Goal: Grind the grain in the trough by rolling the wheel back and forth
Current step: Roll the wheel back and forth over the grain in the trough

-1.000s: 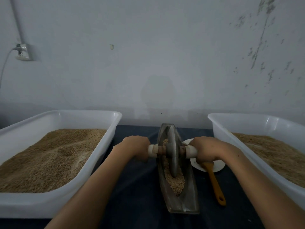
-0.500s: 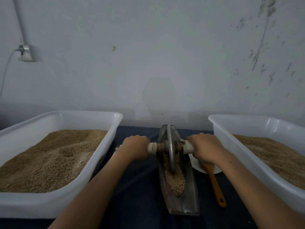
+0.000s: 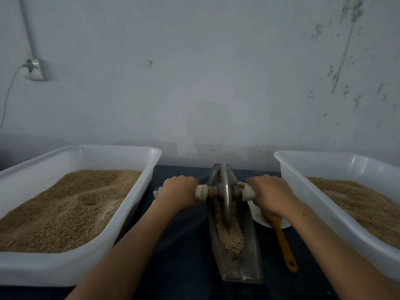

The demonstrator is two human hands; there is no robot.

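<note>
Wheel stands upright in far half of metal trough, mid-table btwn two white tubs. Grain heaped near side of wheel. L hand & R hand each curled tight round axle handle ends.

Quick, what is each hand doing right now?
Left hand: closed, gripping the left end of the wheel's handle.
Right hand: closed, gripping the handle's right end.
</note>
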